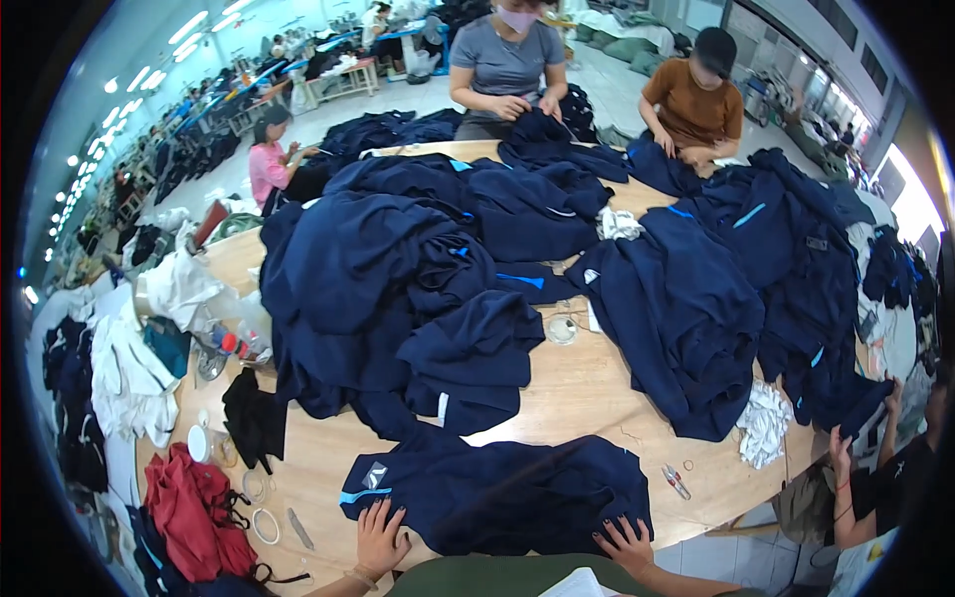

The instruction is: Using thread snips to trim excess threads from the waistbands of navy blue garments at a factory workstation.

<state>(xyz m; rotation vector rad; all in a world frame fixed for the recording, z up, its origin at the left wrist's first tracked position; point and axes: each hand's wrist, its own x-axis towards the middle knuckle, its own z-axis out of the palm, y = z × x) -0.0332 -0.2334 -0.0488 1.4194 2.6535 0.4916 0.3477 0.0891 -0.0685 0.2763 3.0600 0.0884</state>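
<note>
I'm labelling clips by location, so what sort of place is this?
Probably a garment workshop: navy garments lie heaped on a big wooden table, people across it handle more of them, and small snips lie near the right hand.

A garment workshop: navy-blue fabric garments lie heaped on a broad, pale wooden table; at twelve o'clock a person in a grey T-shirt handles one; toward eleven are long white tube lights and blue-topped workbenches.
</note>
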